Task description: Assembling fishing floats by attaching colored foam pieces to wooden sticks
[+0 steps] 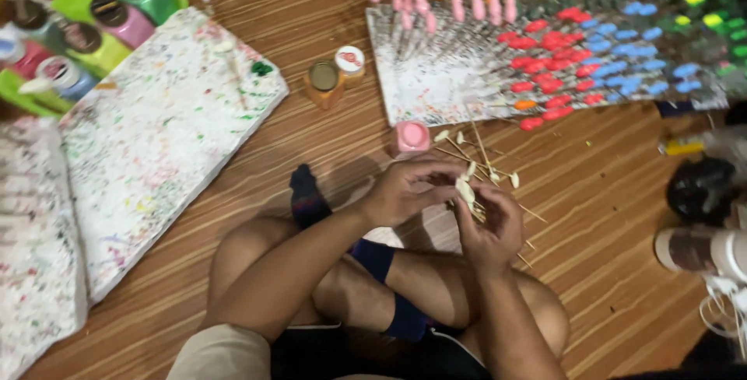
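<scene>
I sit cross-legged on a wooden floor. My left hand (411, 189) and my right hand (490, 224) meet above my knees around a bundle of thin wooden sticks with small white tips (467, 191). The right hand clasps the bundle from below; the left hand's fingers pinch at its top. More white-tipped sticks (478, 154) lie loose on the floor just beyond my hands. A small pink pot (412, 137) stands beside them.
A paint-splattered foam board (436, 77) ahead holds rows of sticks with pink, orange, yellow, red, blue and green tips. Another splattered board (163, 139) lies left. Paint jars (93, 14) sit far left; two small jars (334, 73) stand between the boards. Containers (700, 248) crowd the right.
</scene>
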